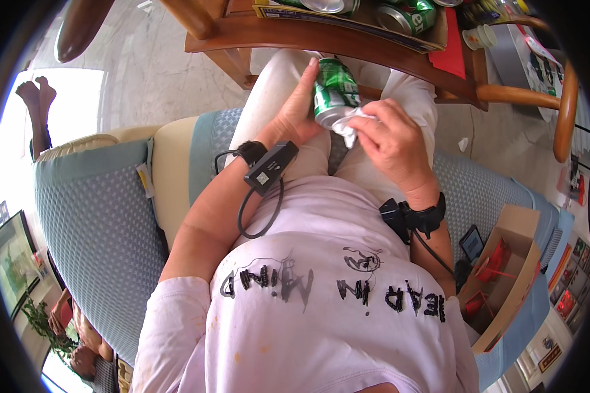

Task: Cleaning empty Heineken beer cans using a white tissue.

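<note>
A green and silver drink can (335,88) is held tilted above my lap. My left hand (299,108) grips it from the left side, with the thumb along its wall and the other fingers mostly hidden. In my right hand (394,139) a crumpled white tissue (349,124) is pinched, pressed against the can's silver end nearest me. Each wrist wears a black band with a small device and a cable.
Ahead stands a wooden table (334,38) bearing a cardboard tray (432,40) of similar cans, a red paper (453,52) and paper cups (480,37). An open cardboard box (505,262) with red items sits on the sofa (98,216) at right. Another person lies at far left.
</note>
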### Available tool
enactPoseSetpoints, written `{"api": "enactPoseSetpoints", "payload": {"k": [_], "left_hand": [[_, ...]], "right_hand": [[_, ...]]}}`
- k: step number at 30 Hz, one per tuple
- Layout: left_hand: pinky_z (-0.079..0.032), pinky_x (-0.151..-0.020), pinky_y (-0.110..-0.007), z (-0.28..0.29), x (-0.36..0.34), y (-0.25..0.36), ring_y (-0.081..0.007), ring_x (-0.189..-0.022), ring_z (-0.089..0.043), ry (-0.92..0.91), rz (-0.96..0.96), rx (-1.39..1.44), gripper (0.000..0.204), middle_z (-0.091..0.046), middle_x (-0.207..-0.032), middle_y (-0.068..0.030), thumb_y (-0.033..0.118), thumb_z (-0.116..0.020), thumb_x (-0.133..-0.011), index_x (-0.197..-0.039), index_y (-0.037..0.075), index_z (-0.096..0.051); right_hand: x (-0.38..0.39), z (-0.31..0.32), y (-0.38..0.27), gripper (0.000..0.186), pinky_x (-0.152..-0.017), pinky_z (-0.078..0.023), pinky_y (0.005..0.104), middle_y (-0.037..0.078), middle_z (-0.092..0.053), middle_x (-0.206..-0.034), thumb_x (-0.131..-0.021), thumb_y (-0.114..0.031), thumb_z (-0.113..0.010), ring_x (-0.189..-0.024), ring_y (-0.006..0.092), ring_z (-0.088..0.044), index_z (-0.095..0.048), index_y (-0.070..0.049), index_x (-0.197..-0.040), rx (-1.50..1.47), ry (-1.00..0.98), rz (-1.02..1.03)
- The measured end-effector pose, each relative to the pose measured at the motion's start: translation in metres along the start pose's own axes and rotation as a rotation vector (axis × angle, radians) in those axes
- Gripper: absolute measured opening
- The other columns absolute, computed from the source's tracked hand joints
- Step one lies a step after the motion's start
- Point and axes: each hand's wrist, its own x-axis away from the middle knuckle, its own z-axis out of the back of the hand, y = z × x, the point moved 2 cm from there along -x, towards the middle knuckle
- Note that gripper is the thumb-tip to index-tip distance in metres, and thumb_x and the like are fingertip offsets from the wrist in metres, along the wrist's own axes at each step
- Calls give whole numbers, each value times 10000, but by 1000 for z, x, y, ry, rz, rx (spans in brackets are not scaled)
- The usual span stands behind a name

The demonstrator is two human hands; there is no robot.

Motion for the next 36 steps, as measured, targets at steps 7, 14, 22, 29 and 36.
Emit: {"api": "enactPoseSetpoints", "payload": {"k": [7,14,22,29,36], "left_hand": [[-482,-932,-441,0,-3,-3,-295,-984,-614,-23,-10,14,604,-629,-1088,-153,592,-524,-878,-1182,70,-552],[-502,-906,-446,8,-10,-6,-314,-963,-624,8,30,-47,650,-634,-1051,-157,629,-489,-877,-1172,53,-542],[-509,-876,-393,-1,-2,-6,-237,-948,-629,49,5,-59,578,-651,-1053,-106,600,-473,-901,-1136,83,-579],[-531,-840,-374,-2,1,-6,-233,-909,-637,82,21,-141,488,-659,-1010,-112,500,-568,-898,-1091,52,-593],[-542,-789,-370,9,-8,-8,-229,-844,-640,42,71,-103,429,-662,-931,-105,465,-612,-883,-1026,60,-607]], "right_hand": [[-2,-10,-7,179,-653,-516,331,58,-574,-871,-655,-72,-682,-826,218,-572,-648,-50,-830,316,111,231],[2,-23,-15,103,-618,-496,301,52,-560,-867,-699,-100,-631,-789,197,-535,-617,-53,-789,426,-80,254],[-5,-6,-5,275,-620,-503,317,45,-560,-880,-634,-12,-686,-774,210,-566,-647,-72,-900,287,196,135],[-3,-21,-6,211,-630,-510,318,38,-555,-863,-693,-43,-688,-773,207,-568,-645,-96,-892,268,132,187],[-2,-18,-10,185,-653,-510,318,43,-557,-862,-684,-77,-658,-803,210,-575,-626,-68,-866,290,93,187]]}}
